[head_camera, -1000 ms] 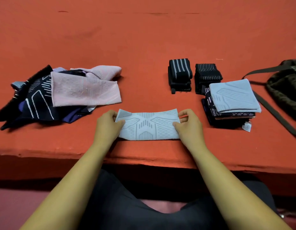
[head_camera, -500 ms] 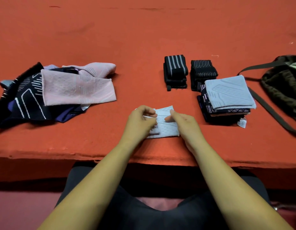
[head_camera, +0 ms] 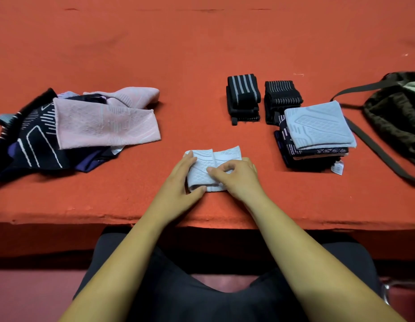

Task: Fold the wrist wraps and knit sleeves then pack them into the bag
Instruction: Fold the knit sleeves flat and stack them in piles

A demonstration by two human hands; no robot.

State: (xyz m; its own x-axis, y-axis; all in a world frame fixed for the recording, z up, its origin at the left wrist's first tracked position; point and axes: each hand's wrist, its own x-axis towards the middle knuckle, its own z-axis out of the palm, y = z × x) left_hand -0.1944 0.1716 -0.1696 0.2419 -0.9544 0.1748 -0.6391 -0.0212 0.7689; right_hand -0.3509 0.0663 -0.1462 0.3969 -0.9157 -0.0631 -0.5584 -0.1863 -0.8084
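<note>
My right hand (head_camera: pixel 236 177) is pinching the folded-over flap of the light-blue knit sleeve (head_camera: pixel 215 159), which is lying at lower centre of frame. My left hand (head_camera: pixel 178 180) is pressing flat, fingers extended, on its left half. The knit is looking soft, light and springy, so I am judging the fold's edges the best hold.

Person, head-cam view: bare forearms + dark legwear.
L hand (head_camera: pixel 178 180) & R hand (head_camera: pixel 236 180) uncovered, fingers bare. L forearm (head_camera: pixel 122 263) & R forearm (head_camera: pixel 306 259) bare fr. wrist down to the bottom frame edge. Legwear (head_camera: pixel 178 298): charcoal-to-black, matte, plain fabric w/ soft folds, covers both thighs, V-shaped gap between them at centre. Can't tell if trousers or shorts.
</note>
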